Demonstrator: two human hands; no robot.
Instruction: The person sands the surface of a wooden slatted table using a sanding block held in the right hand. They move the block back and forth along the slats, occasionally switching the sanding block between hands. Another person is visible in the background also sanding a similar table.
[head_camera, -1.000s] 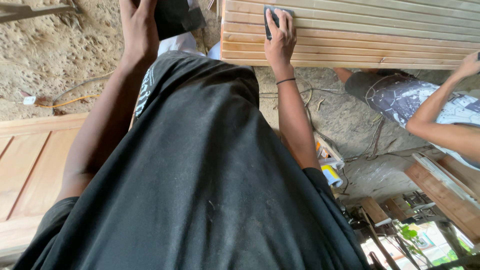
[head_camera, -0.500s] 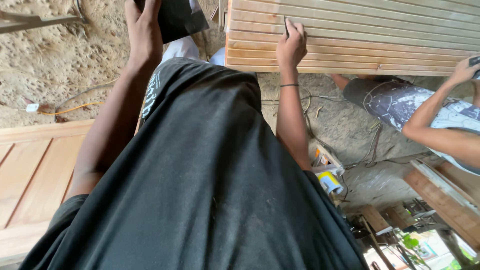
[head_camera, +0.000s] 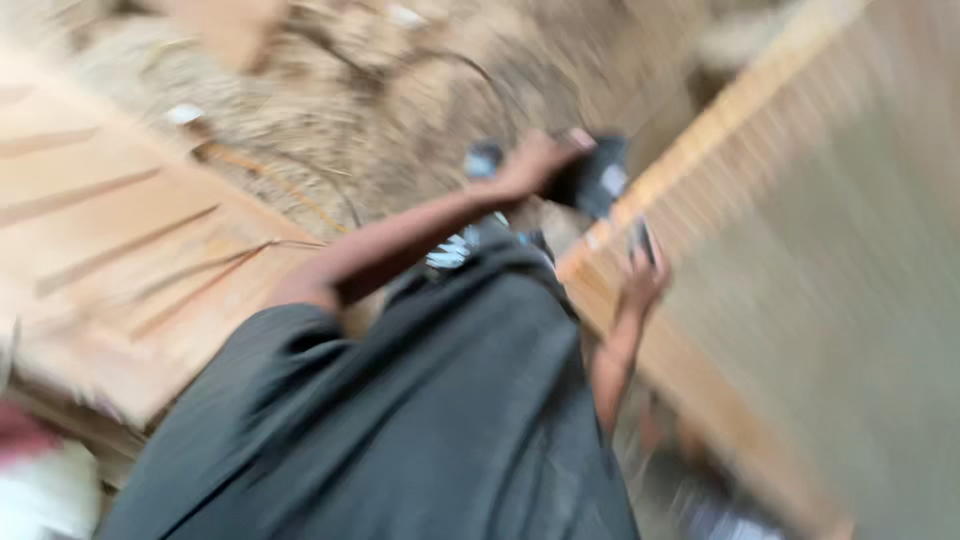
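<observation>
The view is heavily blurred by motion. My left hand (head_camera: 535, 160) is stretched forward and closed on a dark black object (head_camera: 595, 175) held above the sawdust-covered ground. My right hand (head_camera: 640, 275) rests on the edge of a slatted wooden panel (head_camera: 800, 230) at the right, with a small dark piece (head_camera: 643, 238) under its fingers. My dark shirt (head_camera: 430, 420) fills the lower middle of the picture.
A wooden door panel (head_camera: 110, 250) with recessed fields lies at the left. Sawdust and thin cables cover the ground (head_camera: 380, 90) at the top centre. A white and red thing (head_camera: 40, 470) shows at the lower left corner.
The camera has swung sharply and tilted, so the slatted panel now runs diagonally at the right. Both hands keep their holds. The other person's arm is out of view.
</observation>
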